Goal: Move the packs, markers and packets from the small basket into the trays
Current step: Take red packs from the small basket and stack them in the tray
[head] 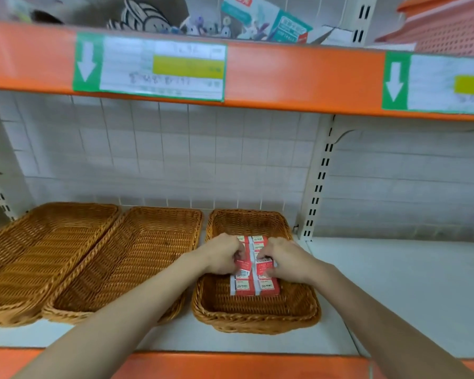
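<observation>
Several small red-and-white packs (253,285) lie in two rows inside a wicker tray (255,315) on the white shelf. Both my hands are down in that tray. My left hand (222,254) curls its fingers round a pack in the left row. In the right row, my right hand (283,258) pinches another pack. The packs under my hands are partly hidden. Two larger wicker trays, one (132,263) beside this tray and one (36,253) at the far left, hold nothing. No small basket or markers are in view.
An orange shelf edge (298,77) with green-and-white price labels runs overhead, with boxes and a pink plastic basket (449,26) above it. A slotted white upright (319,181) stands behind the tray. Bare white shelf (400,291) extends to the right.
</observation>
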A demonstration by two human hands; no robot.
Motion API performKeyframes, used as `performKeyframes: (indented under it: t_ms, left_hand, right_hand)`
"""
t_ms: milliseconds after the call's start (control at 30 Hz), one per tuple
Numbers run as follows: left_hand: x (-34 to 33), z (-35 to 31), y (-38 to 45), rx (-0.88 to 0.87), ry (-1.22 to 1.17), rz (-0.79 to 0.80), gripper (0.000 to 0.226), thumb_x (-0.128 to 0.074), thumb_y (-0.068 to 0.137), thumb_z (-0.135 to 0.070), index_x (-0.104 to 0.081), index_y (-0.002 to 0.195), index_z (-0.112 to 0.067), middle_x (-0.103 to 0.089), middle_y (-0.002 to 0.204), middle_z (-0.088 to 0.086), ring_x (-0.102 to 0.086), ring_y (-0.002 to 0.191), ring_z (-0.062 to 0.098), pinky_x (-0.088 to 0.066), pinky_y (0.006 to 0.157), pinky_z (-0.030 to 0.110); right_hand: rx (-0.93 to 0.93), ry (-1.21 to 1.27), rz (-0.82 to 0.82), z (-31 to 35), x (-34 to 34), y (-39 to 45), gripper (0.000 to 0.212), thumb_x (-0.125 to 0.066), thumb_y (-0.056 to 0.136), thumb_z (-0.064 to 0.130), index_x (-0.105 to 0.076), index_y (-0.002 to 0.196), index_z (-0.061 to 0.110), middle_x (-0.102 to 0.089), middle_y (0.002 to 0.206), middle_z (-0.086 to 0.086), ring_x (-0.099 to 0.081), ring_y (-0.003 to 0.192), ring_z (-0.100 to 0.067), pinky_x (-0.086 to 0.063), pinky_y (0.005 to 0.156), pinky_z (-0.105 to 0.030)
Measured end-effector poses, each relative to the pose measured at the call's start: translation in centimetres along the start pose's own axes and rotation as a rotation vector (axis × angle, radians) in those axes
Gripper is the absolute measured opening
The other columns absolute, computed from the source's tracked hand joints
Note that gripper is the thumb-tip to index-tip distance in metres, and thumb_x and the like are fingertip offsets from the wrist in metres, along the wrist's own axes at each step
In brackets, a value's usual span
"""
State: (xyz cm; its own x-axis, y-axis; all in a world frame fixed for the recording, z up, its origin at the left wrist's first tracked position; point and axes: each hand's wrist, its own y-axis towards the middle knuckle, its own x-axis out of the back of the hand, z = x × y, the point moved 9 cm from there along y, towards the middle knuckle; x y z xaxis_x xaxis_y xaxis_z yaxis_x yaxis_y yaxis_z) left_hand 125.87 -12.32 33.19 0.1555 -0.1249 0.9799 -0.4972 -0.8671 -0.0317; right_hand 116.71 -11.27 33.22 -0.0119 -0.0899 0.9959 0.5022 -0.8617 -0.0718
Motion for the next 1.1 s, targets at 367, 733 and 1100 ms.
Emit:
performKeyframes:
  t_ms: [367,733,1100]
  left_hand:
    - [0.6,-0.2,-0.7,0.034,-0.066,-0.038,0.020,-0.054,0.095,-0.016,-0.066,0.109,-0.008,-0.067,0.112,0.005,-0.060,0.103,0.017,-0.049,0.091,0.034]
    - [1.1,0.4,-0.9,0.109,-0.026,-0.176,0.023,-0.046,0.097,-0.015,-0.061,0.114,-0.008,-0.063,0.122,0.008,-0.058,0.109,0.021,-0.052,0.088,0.036]
    - [0.5,0.2,-1.2,0.129,0.045,-0.104,0.047,-0.063,0.091,-0.025,-0.052,0.136,-0.017,-0.048,0.129,0.004,-0.049,0.121,0.020,-0.044,0.101,0.033]
  right_hand:
    - [0.025,-0.060,0.001,-0.2,-0.1,0.1,0.038,-0.052,0.097,0.033,-0.056,0.131,0.018,-0.049,0.129,-0.003,-0.043,0.119,-0.020,-0.037,0.101,-0.035]
    - [0.013,0.095,-0.049,-0.5,0.6,0.2,0.026,-0.040,0.102,0.020,-0.056,0.121,0.021,-0.063,0.114,-0.004,-0.060,0.101,-0.019,-0.052,0.082,-0.038]
    - [0.011,0.001,-0.062,-0.5,1.0,-0.3,0.031,-0.047,0.097,0.013,-0.063,0.122,0.021,-0.066,0.115,0.001,-0.057,0.104,-0.017,-0.035,0.104,-0.032]
